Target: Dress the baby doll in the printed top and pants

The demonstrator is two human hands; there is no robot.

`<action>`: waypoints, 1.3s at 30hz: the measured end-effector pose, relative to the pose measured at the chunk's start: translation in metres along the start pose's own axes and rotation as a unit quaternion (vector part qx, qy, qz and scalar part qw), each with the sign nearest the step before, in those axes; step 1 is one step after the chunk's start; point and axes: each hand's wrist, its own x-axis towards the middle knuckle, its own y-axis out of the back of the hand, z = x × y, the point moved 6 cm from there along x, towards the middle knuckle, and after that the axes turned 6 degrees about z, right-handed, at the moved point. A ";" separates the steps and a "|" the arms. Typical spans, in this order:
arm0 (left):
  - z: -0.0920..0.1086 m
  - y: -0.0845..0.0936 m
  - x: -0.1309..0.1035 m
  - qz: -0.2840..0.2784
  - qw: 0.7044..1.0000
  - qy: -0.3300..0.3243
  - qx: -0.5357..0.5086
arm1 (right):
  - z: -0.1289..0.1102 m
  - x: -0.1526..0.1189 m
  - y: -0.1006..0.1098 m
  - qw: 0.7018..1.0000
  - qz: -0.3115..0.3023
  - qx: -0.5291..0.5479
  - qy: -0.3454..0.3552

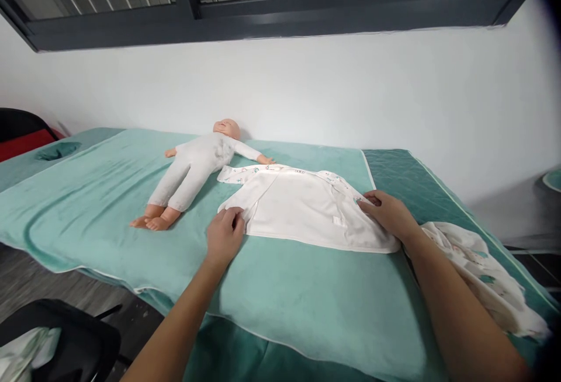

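Head view: the item under inspection is a white baby garment (302, 209), laid flat and spread out on a light green cover (307, 294) on a bed-like surface. The body is plain white. A small multicoloured print shows on the sleeve at left and along the upper edge, continuing down the right side. A seam or overlapping edge runs diagonally across the left part of the body. Slight creasing is noted at right, close to a small pale label-like patch. The lower hem is nearly straight, curving up at the right corner.

The left hand (224, 233) is at the garment's lower left edge, fingers curled narrow; whether fabric is held between them cannot be told. The right hand (388, 212) has its thumb and fingers closed narrow on the garment's printed right side.

A doll (197, 166) in white clothing lies face up to the left, its outstretched hand just beside the garment's upper edge. A crumpled printed cloth (482, 274) lies to the right, partly behind the right forearm, on darker green fabric (394, 170).
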 end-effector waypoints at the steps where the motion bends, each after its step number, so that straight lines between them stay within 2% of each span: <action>1: 0.000 0.000 0.000 -0.001 1.000 0.000 -0.001 | 0.002 0.001 0.001 1.000 0.007 0.001 -0.008; 6: 0.000 0.001 0.000 0.002 1.000 -0.010 -0.002 | 0.004 0.000 0.011 0.998 0.034 0.051 -0.031; 11: 0.001 0.001 0.000 -0.003 1.000 -0.014 0.001 | -0.009 -0.012 0.017 0.968 0.007 0.252 -0.015; 14: 0.001 0.001 0.001 -0.009 1.000 -0.007 0.005 | -0.022 -0.021 0.013 0.950 -0.048 0.308 -0.003; 19: 0.002 0.002 0.001 -0.014 1.000 0.006 0.004 | -0.043 -0.033 0.001 0.935 -0.175 0.305 0.046; 25: 0.002 0.001 0.002 -0.025 1.000 0.011 0.005 | -0.054 -0.040 0.000 0.923 -0.238 0.276 0.121; 28: 0.001 0.000 0.002 -0.019 1.000 0.006 0.003 | -0.051 -0.037 0.001 0.938 -0.208 0.252 0.116; 32: 0.000 0.001 0.002 -0.019 1.000 0.006 0.005 | -0.041 -0.029 0.002 0.957 -0.142 0.245 0.058; 39: 0.000 0.001 0.002 -0.020 1.000 0.014 0.005 | -0.028 -0.025 0.006 0.946 -0.076 0.314 -0.039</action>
